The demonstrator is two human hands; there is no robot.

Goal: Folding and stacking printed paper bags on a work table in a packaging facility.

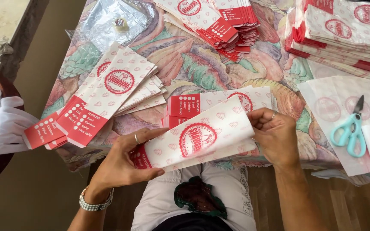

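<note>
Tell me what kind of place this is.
Probably a home table used for hand-assembling food packaging, not a factory. A floral tablecloth carries stacks of red-and-white paper sleeves, with teal scissors alongside. Both hands, left and right, hold one sleeve.

four bag stacks [116, 87], one scissors [350, 128]

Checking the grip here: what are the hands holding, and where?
A red-and-white paper sleeve: left hand grips its red printed end, right hand its white end.
</note>
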